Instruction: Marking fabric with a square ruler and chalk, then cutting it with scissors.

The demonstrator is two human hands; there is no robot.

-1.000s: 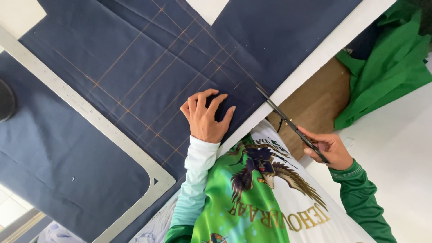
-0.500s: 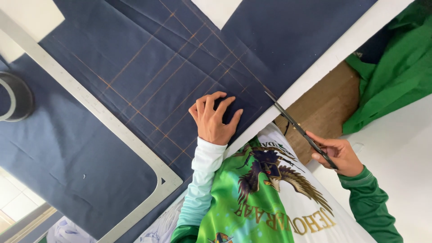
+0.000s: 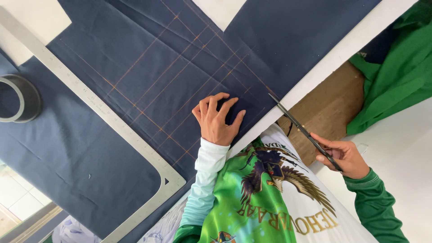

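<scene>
Two hands work at the near edge of the white counter (image 3: 351, 42). The left hand (image 3: 218, 120) lies open and flat, fingers spread, pressing on the navy fabric (image 3: 148, 76), which covers most of the counter and carries thin orange chalk lines crossing in a grid. The right hand (image 3: 344, 157) is closed around the handles of the scissors (image 3: 302, 130); the blade tips touch the fabric edge at the counter's near edge. A metal ruler (image 3: 103, 112) lies across the cloth toward the left side.

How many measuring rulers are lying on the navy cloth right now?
1: a metal L-shaped ruler runs diagonally across the navy cloth, left of the left hand. The right hand holds scissors. Others may lie out of view.
</scene>
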